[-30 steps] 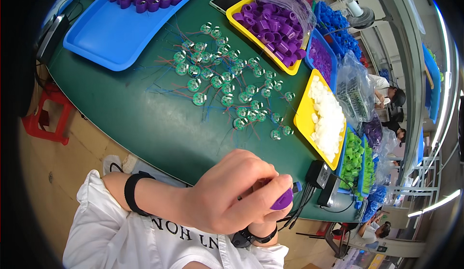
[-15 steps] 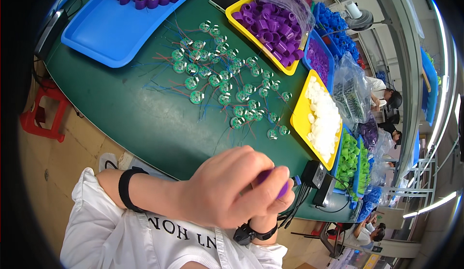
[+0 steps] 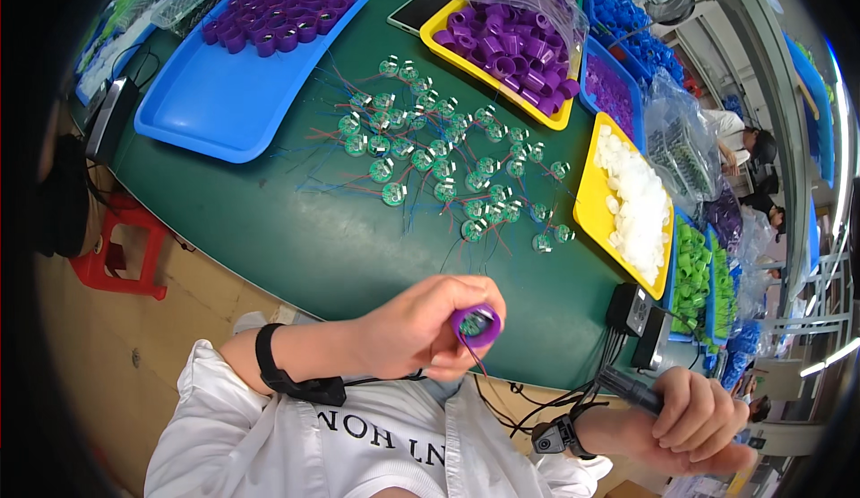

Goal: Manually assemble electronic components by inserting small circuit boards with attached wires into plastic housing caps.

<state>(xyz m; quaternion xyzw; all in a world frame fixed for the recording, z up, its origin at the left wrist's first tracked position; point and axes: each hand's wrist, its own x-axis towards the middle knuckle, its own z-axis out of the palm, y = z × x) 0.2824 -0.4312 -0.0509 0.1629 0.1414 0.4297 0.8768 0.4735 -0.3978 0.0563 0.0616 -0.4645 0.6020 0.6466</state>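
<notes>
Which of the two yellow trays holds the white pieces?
The yellow tray on the right, near the table's right edge, holds the white pieces. The other yellow tray, farther back, holds purple caps under a clear bag.

Two yellow plastic trays sit on the green table, one large blue plastic tray, one red plastic stool, one dark flat phone, and roughly forty small round green circuit boards.
</notes>
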